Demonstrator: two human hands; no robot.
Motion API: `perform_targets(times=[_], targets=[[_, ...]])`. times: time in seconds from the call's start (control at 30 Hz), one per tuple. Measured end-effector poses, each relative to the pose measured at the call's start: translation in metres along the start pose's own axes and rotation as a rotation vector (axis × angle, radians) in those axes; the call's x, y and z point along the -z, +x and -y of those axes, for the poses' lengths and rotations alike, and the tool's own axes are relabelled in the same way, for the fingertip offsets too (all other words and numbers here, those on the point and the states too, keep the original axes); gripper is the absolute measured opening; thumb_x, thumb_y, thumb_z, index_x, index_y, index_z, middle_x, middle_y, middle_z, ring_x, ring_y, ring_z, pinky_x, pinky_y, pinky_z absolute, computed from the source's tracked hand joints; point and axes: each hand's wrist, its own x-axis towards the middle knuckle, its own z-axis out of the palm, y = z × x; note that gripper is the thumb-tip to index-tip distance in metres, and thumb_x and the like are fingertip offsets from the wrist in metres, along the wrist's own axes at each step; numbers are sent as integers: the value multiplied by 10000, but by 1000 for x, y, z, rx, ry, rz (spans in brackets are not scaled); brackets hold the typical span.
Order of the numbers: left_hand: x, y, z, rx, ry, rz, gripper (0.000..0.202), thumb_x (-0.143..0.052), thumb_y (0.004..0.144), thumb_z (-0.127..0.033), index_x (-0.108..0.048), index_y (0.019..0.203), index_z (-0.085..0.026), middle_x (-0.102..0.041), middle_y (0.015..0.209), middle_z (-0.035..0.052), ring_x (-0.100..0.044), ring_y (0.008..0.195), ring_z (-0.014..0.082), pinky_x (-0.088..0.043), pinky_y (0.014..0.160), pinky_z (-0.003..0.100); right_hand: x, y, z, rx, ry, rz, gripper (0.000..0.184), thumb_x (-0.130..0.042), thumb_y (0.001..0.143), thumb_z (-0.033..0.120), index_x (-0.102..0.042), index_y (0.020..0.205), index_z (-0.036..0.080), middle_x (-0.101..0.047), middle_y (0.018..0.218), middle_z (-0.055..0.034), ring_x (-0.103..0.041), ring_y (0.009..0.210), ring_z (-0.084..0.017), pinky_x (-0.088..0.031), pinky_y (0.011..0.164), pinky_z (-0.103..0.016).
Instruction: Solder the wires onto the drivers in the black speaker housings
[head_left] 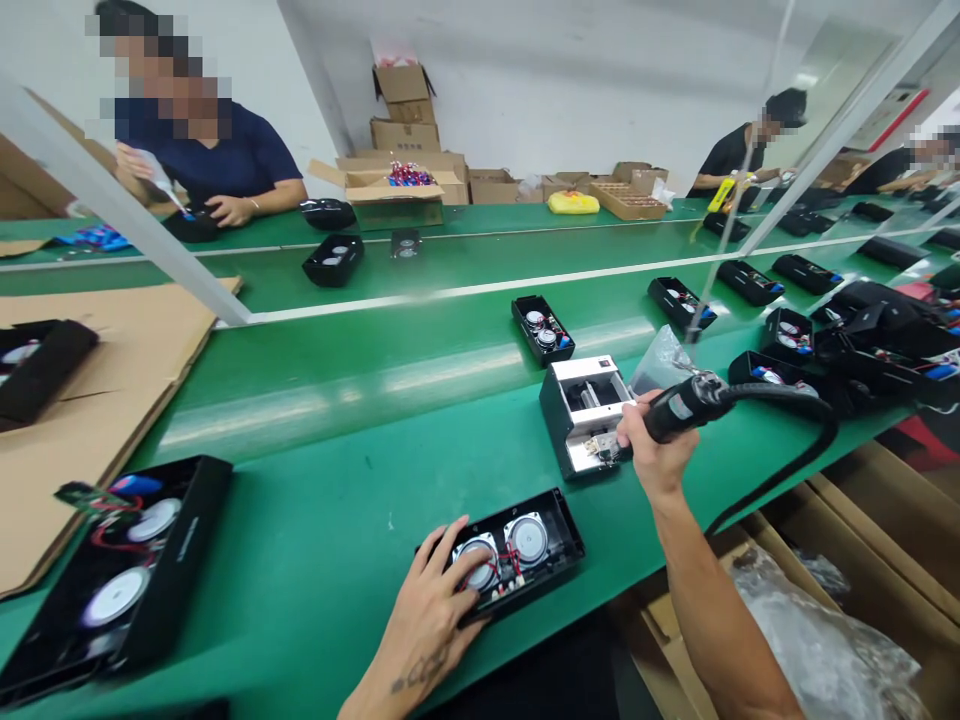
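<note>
My left hand [442,590] grips the left end of a black speaker housing [566,560], its fingers bent over the rim and into the open top. Two round speaker drivers [528,540] with red and black wires lie inside; the fingers partly cover the left one. My right hand [660,450] is wrapped around a black electric screwdriver [682,405] with a thick black cable. The driver's tip end points toward the front of a screw feeder [589,415], a black and silver box. Whether the tip touches a screw there is hidden.
Another open speaker housing [180,580] with a loose circuit board stands at left, near cardboard [97,400]. More housings [543,330] lie along the green bench. Right of my arm are open cartons [862,540] with plastic bags. Two co-workers [225,160] and others work across the bench.
</note>
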Motion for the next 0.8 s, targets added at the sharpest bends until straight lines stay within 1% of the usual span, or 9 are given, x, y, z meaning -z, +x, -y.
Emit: perform_targets(times=[0.13, 0.2, 0.27, 0.37, 0.43, 0.5, 0.57, 0.63, 0.8], targets=[[1, 1, -1, 17, -20, -6, 292, -914, 786, -501, -739, 752, -270, -775, 1251, 13, -471, 1513, 380, -354, 1268, 560, 4, -5, -4, -99, -95, 146, 316, -831, 826, 437, -626, 924, 217, -584, 572, 80, -538, 471, -141, -506, 544, -321], [1, 2, -1, 21, -35, -11, 296, -919, 783, -496, -733, 751, -268, -775, 1258, 8, -471, 1513, 378, -347, 1274, 558, 11, -14, -1, -161, -140, 259, 321, -847, 815, 439, -648, 913, 207, -590, 566, 72, -534, 467, -140, -501, 518, -314], [1, 2, -1, 21, -45, -16, 303, -925, 776, -496, -730, 748, -266, -774, 1266, -1, -478, 1507, 383, -341, 1275, 564, 20, -26, 3, -202, -128, 318, 326, -845, 828, 438, -656, 954, 204, -583, 558, 77, -525, 443, -134, -487, 481, -300], [1, 3, -3, 24, -42, -8, 291, -930, 775, -489, -745, 768, -265, -771, 1276, -5, -498, 1489, 395, -356, 1260, 578, 36, -45, 13, -198, -16, 306, 349, -843, 866, 397, -631, 1086, 229, -602, 596, 86, -538, 434, -131, -485, 465, -288], [0, 5, -6, 31, -32, 6, 276, -927, 783, -477, -754, 784, -260, -768, 1281, 4, -503, 1483, 406, -373, 1245, 589, 43, -58, 24, -143, 117, 306, 349, -826, 895, 379, -611, 1143, 259, -593, 613, 95, -535, 433, -131, -476, 460, -283], [-2, 7, -8, 37, -23, 9, 283, -929, 781, -472, -751, 786, -253, -764, 1285, 6, -502, 1479, 417, -378, 1236, 600, 47, -71, 36, -72, 261, 322, 273, -770, 947, 372, -604, 1148, 291, -546, 601, 104, -501, 429, -125, -453, 459, -274], [-4, 8, -11, 37, -17, 3, 300, -939, 769, -475, -744, 779, -247, -762, 1286, 4, -494, 1480, 420, -370, 1238, 600, 45, -85, 46, -20, 363, 343, 173, -701, 1000, 353, -600, 1135, 315, -501, 587, 105, -463, 431, -124, -440, 470, -270], [-6, 9, -12, 27, -9, -12, 311, -948, 761, -470, -738, 772, -241, -758, 1284, 6, -482, 1487, 414, -354, 1247, 588, 40, -99, 54, 3, 423, 374, 130, -659, 1029, 323, -592, 1141, 324, -490, 592, 98, -453, 447, -127, -436, 484, -269], [-8, 6, -11, 2, -1, -36, 312, -953, 753, -451, -729, 769, -234, -747, 1287, 6, -450, 1504, 416, -307, 1267, 580, 23, -122, 52, -40, 478, 492, 152, -639, 1040, 275, -583, 1171, 327, -485, 625, 88, -453, 486, -125, -413, 498, -260]])
